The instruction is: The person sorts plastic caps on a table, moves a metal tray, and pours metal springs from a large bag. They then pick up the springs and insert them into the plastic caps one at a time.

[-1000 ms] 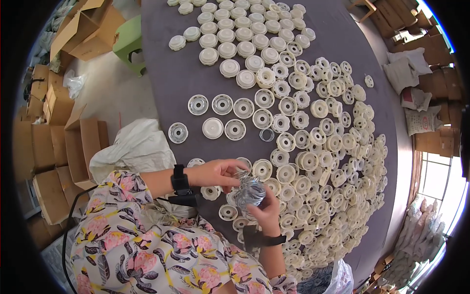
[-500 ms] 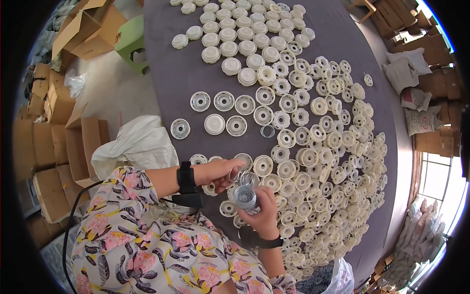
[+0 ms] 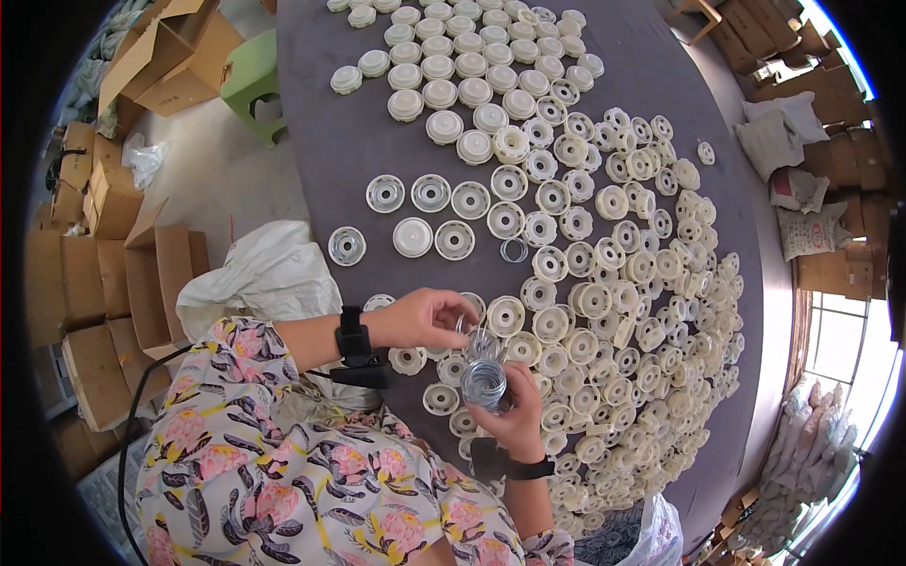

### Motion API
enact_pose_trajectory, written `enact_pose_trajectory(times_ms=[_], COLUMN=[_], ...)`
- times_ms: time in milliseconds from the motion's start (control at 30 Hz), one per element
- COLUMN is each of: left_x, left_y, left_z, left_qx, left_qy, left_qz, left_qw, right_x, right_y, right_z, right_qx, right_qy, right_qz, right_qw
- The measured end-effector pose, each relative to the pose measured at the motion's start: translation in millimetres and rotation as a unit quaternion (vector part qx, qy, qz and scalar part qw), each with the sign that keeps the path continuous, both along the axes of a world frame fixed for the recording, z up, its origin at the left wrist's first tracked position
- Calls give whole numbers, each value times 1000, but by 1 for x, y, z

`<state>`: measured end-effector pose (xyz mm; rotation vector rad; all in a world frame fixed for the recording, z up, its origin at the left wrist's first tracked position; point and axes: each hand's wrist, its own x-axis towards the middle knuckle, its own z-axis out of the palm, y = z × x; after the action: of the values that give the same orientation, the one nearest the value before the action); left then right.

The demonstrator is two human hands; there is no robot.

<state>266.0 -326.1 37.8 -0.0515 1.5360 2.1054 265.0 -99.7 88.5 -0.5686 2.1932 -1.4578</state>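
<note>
Flowered clothing (image 3: pixel 368 472): fills the bottom of the frame, lower left to centre.
Right hand (image 3: pixel 517 415): closed around the lower end of the wire ring stack, fingers on its right side and thumb beneath; it is the nearer hand to the bulk of it.
Wire ring stack (image 3: pixel 484 382): just below the frame's centre, long axis running up the frame, tight at the bottom, loops fanning loose at the top.
Left hand (image 3: pixel 425 319): fingers curled at the stack's upper left, beside the loose loops; whether they pinch one, I cannot tell. From this hand, the stack lies down and to the right.
Wheel-shaped pieces (image 3: pixel 642 358): off-white, heaped across the right of the surface (image 3: pixel 330 123).
Loose rings (image 3: pixel 513 250): lying above centre, beside the heap's left edge.
Domed pieces (image 3: pixel 440 94): clustered at upper centre.
Green stool (image 3: pixel 250 85): upper left, on the floor.
</note>
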Motion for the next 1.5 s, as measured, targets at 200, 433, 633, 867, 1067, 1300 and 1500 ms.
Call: enact_pose_trajectory(times_ms=[200, 433, 633, 867, 1067, 1300, 1500], left_x=[-21, -28, -12, 22, 32, 28, 15], left_y=[-70, -29, -18, -10, 2, 11, -7], left_z=[-31, -21, -29, -50, -50, -35, -30], left_qx=[5, 91, 44, 178, 160, 111, 107], left_qy=[-277, -190, -153, -230, -173, -76, -281], left_qz=[86, 76, 114, 187, 184, 181, 36], left_qw=[957, 975, 981, 938, 954, 974, 953], right_x=[-7, -4, -10, -17, -13, 2, 2], right_y=[48, 22, -13, -29, -39, -36, -23], right_z=[-2, -13, -54, -84, -52, -56, -39], right_qx=[45, -174, -29, 102, 44, 38, 82], right_qy=[35, -258, -314, -173, -288, -106, 131], right_qz=[-97, -255, -242, -152, -161, -145, -53], right_qw=[994, 916, 918, 968, 943, 983, 987])
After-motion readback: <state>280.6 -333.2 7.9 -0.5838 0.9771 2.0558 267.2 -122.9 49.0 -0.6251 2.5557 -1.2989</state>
